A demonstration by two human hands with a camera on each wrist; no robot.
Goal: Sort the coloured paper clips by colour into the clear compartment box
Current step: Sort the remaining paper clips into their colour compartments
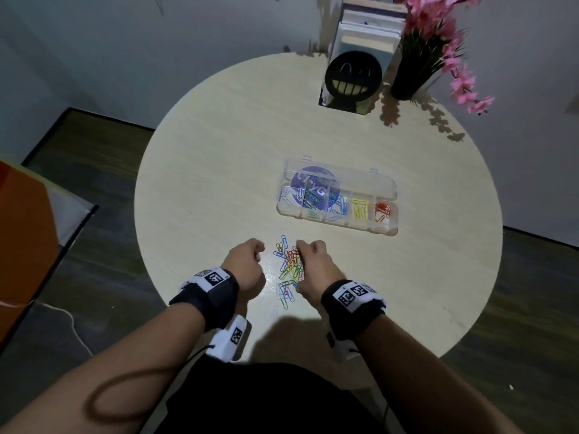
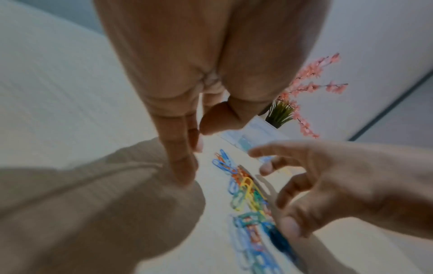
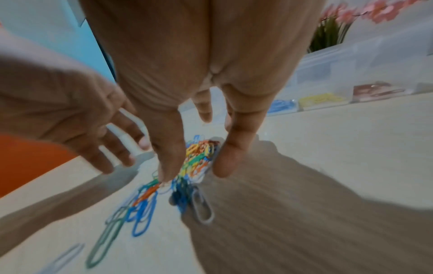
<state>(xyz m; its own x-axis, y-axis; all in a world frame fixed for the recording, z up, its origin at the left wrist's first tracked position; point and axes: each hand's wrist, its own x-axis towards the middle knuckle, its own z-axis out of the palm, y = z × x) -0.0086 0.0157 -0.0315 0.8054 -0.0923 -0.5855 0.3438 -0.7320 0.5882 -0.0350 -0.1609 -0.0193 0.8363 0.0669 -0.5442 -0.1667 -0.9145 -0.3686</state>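
Note:
A pile of mixed coloured paper clips (image 1: 289, 267) lies near the front of the round table (image 1: 219, 151). My left hand (image 1: 247, 264) hovers just left of the pile, fingers loosely bent and holding nothing. My right hand (image 1: 310, 261) is over the pile's right side. In the right wrist view its thumb and a fingertip (image 3: 168, 166) straddle the pile (image 3: 199, 152), the fingertip reaching the clips; no clip is visibly pinched. Beyond stands the clear compartment box (image 1: 340, 221), lid open. It holds white, green, blue, yellow and red clips in separate compartments.
A black smiley bookend (image 1: 354, 76) with books and a dark vase (image 1: 410, 73) of pink flowers stand at the table's far right. One pale clip (image 1: 275, 311) lies alone near the front edge. An orange object (image 1: 22, 233) sits off the table to the left.

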